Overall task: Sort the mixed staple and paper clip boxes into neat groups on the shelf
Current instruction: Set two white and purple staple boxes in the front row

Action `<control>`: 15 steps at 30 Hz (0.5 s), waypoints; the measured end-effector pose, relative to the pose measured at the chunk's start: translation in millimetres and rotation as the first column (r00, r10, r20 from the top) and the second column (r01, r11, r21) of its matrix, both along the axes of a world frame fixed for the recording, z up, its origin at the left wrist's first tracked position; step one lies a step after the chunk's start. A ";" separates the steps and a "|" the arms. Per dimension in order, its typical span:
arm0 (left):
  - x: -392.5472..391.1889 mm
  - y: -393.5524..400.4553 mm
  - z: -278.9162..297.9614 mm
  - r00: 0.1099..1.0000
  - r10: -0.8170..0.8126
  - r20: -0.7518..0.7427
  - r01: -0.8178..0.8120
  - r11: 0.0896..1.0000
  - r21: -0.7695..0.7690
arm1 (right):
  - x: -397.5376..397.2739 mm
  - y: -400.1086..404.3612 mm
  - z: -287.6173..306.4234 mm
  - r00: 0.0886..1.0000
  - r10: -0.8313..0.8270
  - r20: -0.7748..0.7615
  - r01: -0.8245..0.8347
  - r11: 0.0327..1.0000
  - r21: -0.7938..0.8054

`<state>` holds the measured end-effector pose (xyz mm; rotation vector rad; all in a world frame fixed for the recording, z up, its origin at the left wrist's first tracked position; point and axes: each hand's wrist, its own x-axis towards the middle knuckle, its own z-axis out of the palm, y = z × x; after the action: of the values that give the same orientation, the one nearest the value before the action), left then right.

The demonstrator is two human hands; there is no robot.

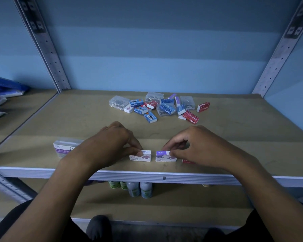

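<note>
Two white-and-purple staple boxes sit near the shelf's (42, 170) front edge: your left hand (112, 142) pinches one (143, 156), your right hand (198, 145) pinches the other (163, 156). Left of them stands a clear paper clip box (63, 148). Farther back lies the mixed pile (161, 107).

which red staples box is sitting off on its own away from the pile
The red staples box at the pile's far right edge: it stands apart with bare shelf around it, while the other red ones touch neighbouring boxes.
</note>
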<state>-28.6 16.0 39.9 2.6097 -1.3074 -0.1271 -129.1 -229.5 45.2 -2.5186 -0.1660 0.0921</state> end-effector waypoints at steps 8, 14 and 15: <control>1.1 0.2 4.4 0.999 0.049 0.019 -0.049 0.999 0.007 | 1.4 -4.4 0.9 0.999 -0.009 0.042 0.010 1.000 -0.015; -6.5 -13.6 7.8 0.984 0.148 0.099 -0.143 0.988 -0.057 | 3.3 -11.3 2.2 0.992 -0.082 0.096 0.081 0.997 0.022; -7.4 -17.6 7.4 0.979 0.165 0.118 -0.157 0.985 -0.069 | 4.7 -12.5 0.7 0.991 -0.094 0.093 0.093 0.995 0.020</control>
<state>-36.1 -1.6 47.3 2.6961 -1.1110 0.0997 -124.4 -241.9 45.9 -2.5124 -0.0858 -0.0651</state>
